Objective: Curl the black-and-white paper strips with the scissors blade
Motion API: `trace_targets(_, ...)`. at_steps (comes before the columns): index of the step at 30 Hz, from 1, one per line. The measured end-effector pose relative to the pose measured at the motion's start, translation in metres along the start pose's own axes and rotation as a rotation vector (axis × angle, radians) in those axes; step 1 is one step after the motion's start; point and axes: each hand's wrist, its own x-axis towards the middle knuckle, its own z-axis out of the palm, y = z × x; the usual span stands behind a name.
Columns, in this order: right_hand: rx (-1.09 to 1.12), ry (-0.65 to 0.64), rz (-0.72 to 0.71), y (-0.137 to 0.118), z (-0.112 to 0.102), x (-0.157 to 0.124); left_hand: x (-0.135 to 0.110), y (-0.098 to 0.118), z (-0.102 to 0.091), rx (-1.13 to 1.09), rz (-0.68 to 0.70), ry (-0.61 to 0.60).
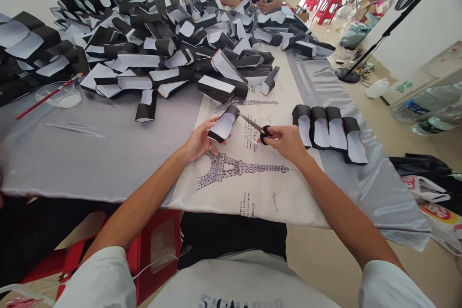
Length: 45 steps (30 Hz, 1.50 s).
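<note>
left hand (200,140): wrist low, fingers closed round a black-and-white paper strip (223,124);
right hand (285,142): fingers narrow, hooked through the scissors (257,126), blades at the strip's black end;
strip: held up over the eiffel tower cloth (231,187)

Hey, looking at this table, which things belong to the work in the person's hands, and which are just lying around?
Part of the work:
left hand, holding a black-and-white paper piece
right hand, holding scissors
row of four similar pieces

Just lying around:
plastic bottles
red stools
</note>
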Motion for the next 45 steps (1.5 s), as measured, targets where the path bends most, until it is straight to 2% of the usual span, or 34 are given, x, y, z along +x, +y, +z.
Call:
trace_targets(11,-0.448,-0.001,-0.042,-0.0054,0.0001,-0.0014,-0.0009,0.0008,0.0018,-0.009,0.010,-0.001)
trace_targets(18,-0.423,-0.040,-0.064,-0.0007,-0.0014,-0.0011,-0.0016,0.0012,0.0037,0.014,0.022,0.043)
trace_targets(28,-0.457,-0.074,-0.108,-0.0022,0.0045,-0.0038,0.0012,-0.0008,0.0042,-0.027,0.107,0.096)
trace_targets(36,-0.418,0.029,-0.091,0.0026,0.0035,0.0003,0.0037,-0.0038,0.0021,-0.041,0.100,0.129)
trace_targets(42,-0.448,0.028,-0.089,-0.0027,0.0061,-0.0033,0.0044,-0.0033,0.0012,-0.055,0.110,0.139)
trace_targets(45,-0.468,-0.014,-0.110,-0.0041,0.0058,-0.0046,0.0038,-0.0035,0.0013,-0.063,0.110,0.141)
